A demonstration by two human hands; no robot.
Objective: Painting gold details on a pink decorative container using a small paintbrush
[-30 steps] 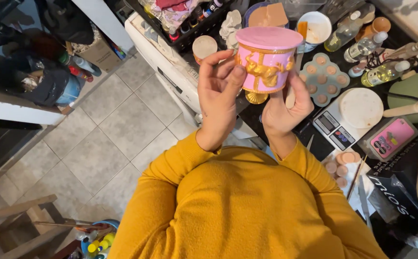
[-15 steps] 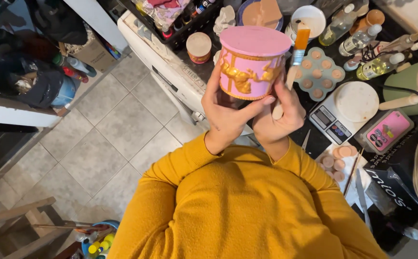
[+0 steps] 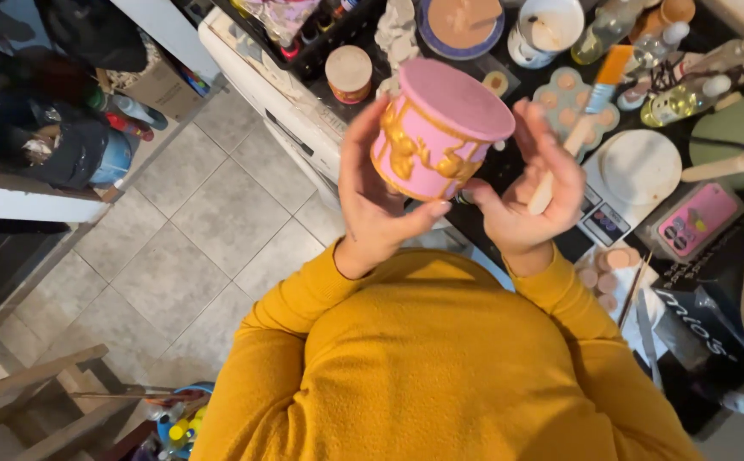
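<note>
Left hand [image 3: 372,201] cupped round pink pot [image 3: 440,128], fingers pressed to its gold-trimmed side. Right hand [image 3: 530,192] touches pot's other side, also pinching brush [image 3: 579,119] with orange bristles. Pot tilted, held upper centre of frame, above cluttered dark worktop [image 3: 509,171]. Round paint palette [image 3: 573,98] just behind.

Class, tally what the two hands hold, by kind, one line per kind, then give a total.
Pink pots with gold relief, held in both the left hand and the right hand: 1
Paintbrushes, in the right hand: 1
Total: 2
</note>
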